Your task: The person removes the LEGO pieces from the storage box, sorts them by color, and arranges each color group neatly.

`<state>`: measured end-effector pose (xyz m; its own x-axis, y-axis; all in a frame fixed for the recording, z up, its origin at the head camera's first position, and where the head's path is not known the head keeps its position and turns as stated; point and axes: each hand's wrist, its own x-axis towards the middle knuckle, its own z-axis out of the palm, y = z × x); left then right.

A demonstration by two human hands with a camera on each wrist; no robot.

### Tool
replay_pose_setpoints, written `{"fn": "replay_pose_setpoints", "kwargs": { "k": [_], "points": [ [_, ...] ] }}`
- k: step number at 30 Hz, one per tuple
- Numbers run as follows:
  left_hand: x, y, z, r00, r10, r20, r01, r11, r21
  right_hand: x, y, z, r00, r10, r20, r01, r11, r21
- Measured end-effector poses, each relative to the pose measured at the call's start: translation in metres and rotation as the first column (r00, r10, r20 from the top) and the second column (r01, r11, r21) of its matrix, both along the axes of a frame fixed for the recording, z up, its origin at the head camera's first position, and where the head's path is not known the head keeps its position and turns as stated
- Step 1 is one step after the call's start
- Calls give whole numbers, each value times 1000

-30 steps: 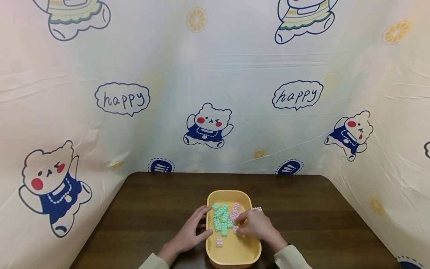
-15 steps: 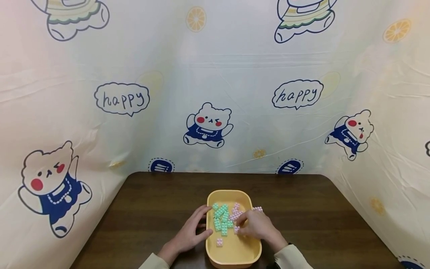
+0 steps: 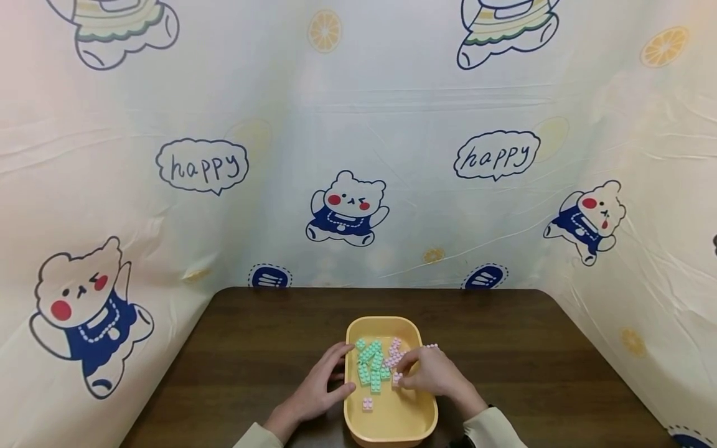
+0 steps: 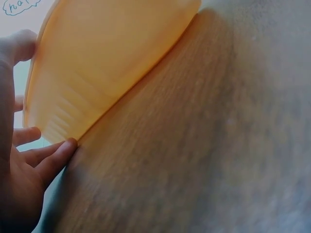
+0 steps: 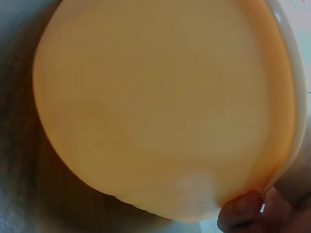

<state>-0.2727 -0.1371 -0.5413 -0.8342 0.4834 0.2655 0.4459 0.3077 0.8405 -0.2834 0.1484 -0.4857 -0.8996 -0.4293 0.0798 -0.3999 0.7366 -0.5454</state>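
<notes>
A yellow plastic bin (image 3: 386,429) stands on the table with green toy bricks (image 3: 376,381) gathered on its left side and pink toy bricks (image 3: 394,355) on its right. My right hand (image 3: 434,373) reaches over the right rim and pinches a small pink brick (image 3: 396,380) between thumb and fingers. My left hand (image 3: 319,386) rests along the bin's left side, index fingertip and thumb at the rim. In the left wrist view, its fingers (image 4: 53,158) touch the outer wall. One pink brick (image 3: 367,404) lies apart in the near half of the bin.
Beyond my right hand, more pink bricks (image 3: 431,346) show outside the bin's right rim, mostly hidden by the hand. A dark wooden table (image 3: 269,330) lies beneath, backed and flanked by a pale curtain (image 3: 353,124) printed with bears.
My right hand has shifted slightly right and up with the pink brick, covering more of the pink bricks outside the bin. My left hand keeps its place at the rim.
</notes>
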Motion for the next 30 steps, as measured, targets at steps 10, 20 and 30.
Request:
{"fn": "replay_pose_setpoints", "kwargs": {
  "k": [10, 20, 30],
  "points": [
    [-2, 0, -3, 1000, 5, -2, -5, 1000, -4, -5, 8, 7, 1000, 14, -1, -14, 1000, -9],
    [-2, -1, -4, 1000, 10, -7, -10, 1000, -12, -7, 18, 11, 999, -25, -25, 22, 995, -95],
    [-2, -1, -3, 1000, 7, -13, -7, 1000, -11, -4, 26, 17, 996, -70, -51, 61, 986, -157]
  ]
}}
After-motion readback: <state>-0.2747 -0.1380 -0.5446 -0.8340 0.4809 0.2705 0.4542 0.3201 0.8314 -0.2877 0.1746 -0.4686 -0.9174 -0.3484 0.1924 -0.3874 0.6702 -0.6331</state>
